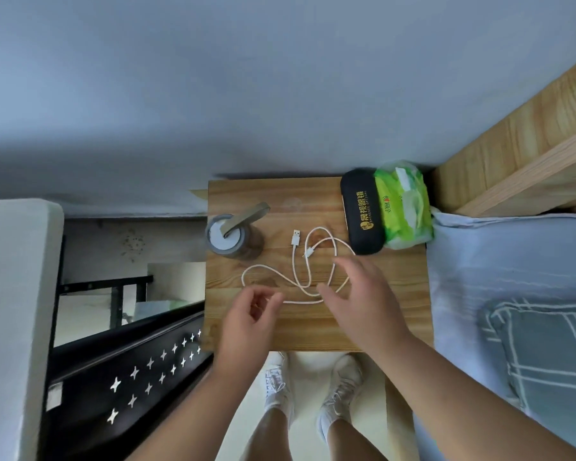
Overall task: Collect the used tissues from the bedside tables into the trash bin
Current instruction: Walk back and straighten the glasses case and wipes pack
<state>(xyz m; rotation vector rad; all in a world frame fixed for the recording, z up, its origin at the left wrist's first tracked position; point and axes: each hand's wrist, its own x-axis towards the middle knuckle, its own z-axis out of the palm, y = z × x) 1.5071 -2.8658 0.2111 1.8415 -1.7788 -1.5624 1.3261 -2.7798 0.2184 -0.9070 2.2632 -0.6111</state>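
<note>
Both grips empty: left hand [251,314] curled, right hand [359,301] spread.

The desk [313,327] is matt, grained wood. The glasses case [361,217] looks smooth black plastic; the tissue pack [403,207] wrapper is glossy

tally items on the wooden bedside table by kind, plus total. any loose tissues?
On the bedside table:
White USB cable: 1
Black glasses case: 1
Green tissue pack: 1
Grey lamp: 1
Loose used tissues: 0 visible
Total: 4
Left hand and right hand hover above, both empty.
</note>
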